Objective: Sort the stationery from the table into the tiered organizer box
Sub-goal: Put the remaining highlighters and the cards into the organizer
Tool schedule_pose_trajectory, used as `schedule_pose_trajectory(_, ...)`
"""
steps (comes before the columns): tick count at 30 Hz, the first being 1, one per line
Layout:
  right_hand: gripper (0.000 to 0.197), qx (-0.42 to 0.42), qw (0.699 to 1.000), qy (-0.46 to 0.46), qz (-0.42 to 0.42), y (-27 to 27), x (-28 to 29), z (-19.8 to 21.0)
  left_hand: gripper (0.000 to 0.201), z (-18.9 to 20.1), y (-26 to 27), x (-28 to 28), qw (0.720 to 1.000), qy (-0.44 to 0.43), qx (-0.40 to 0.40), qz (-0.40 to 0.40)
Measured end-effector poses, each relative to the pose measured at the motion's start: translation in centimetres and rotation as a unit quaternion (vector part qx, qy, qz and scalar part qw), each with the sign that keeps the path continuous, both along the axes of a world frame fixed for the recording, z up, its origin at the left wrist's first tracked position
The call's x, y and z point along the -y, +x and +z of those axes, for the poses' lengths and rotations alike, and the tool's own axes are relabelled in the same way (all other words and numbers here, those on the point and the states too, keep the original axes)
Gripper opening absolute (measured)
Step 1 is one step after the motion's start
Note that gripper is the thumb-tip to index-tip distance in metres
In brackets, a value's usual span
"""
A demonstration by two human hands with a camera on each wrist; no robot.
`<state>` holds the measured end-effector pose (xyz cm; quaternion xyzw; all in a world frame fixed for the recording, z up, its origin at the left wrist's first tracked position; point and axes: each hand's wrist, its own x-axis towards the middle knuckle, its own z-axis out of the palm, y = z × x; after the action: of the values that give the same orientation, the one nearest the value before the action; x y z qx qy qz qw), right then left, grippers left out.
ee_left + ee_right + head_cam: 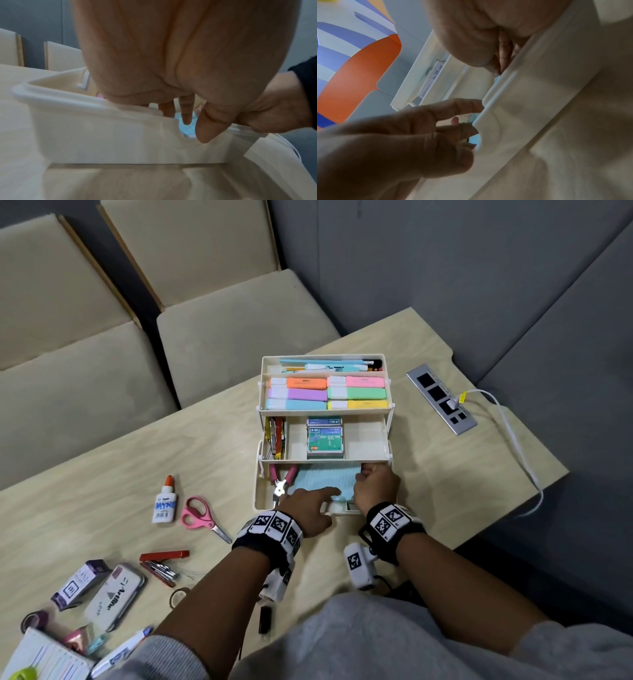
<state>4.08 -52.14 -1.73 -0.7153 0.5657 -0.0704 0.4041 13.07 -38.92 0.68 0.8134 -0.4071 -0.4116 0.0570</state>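
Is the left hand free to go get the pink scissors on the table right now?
Probably yes. The left hand only rests straight fingers on the blue notepad in the organizer's bottom tier, holding nothing, and the pink scissors lie uncovered on the table to its left.

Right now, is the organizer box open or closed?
Open: the organizer box has its tiers stepped apart, showing highlighters and staple boxes inside.

Light wooden table [428,474], notched far edge. Grey power strip [441,398] set into table top at right, white cable [513,436] plugged into it, trailing over right table edge. Beige cushioned chairs [219,326] beyond table at left. Grey upholstered panels [445,268] behind and at right.
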Motion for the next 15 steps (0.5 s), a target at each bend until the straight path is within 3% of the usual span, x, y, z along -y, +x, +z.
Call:
schedule_pose_trajectory(3,0.015,0.002,0.999,-0.010,0.036,-0.1,-0.1,0.3,0.056,0.0,0.0,0.2,0.999,0.023,0.012,-0.025)
schedule_pose_trajectory(9,0.016,-0.055,0.968,-0.081,0.231,-0.3,-0.6,0.2,0.063,-0.3,-0.5,0.8,0.994,0.052,0.061,-0.077)
schedule_pose_trajectory(15,0.028,-0.154,0.944,-0.109,0.272,-0.3,-0.7,-0.1,0.071,-1.2,-0.7,0.1,0.984,0.072,0.125,-0.101)
